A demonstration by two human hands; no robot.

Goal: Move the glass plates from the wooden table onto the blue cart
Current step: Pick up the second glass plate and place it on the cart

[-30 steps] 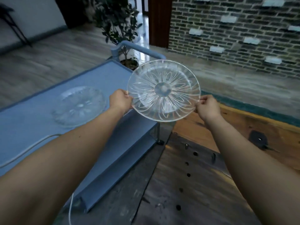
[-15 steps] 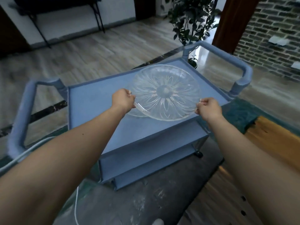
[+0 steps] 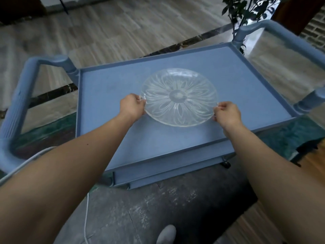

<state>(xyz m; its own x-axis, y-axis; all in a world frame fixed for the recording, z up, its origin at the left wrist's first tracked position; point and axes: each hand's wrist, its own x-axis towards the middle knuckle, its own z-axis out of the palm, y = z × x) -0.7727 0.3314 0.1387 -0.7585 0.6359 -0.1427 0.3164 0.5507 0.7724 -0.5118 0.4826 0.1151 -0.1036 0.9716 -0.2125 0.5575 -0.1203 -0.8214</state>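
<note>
Plate: clear glass plate [image 3: 179, 96] with a pressed petal pattern, held level over the middle of the blue cart [image 3: 109, 92], toward its near half; whether its base touches the tray surface cannot be told, and no second plate can be made out beneath it.
Left hand: left hand [image 3: 132, 106] at the plate's left rim, fingers curled and pinched onto the edge.
Right hand: right hand [image 3: 227, 114] at the plate's right rim, directly across from the left, fingers closed on the edge.
Arms: both bare forearms reach from the near side of the cart across its front lip.
Cart: shallow raised rim around the top tray; rounded handle [image 3: 15, 110] at its left end, a second handle [image 3: 288, 37] at its right end; a lower shelf and a dark caster [image 3: 226, 164] show under the near edge.
Beyond the cart: pale wood-look floor [image 3: 123, 27] with a dark strip, and a leafy plant [image 3: 246, 9] behind the cart's far right corner.
Near side of the cart: dark stone-like surface [image 3: 175, 199], a thin white cable [image 3: 86, 217] running down at the left, a grey shoe tip [image 3: 166, 234] at the bottom.
Right of the cart: a sliver of orange-brown wooden table [image 3: 313, 164].
</note>
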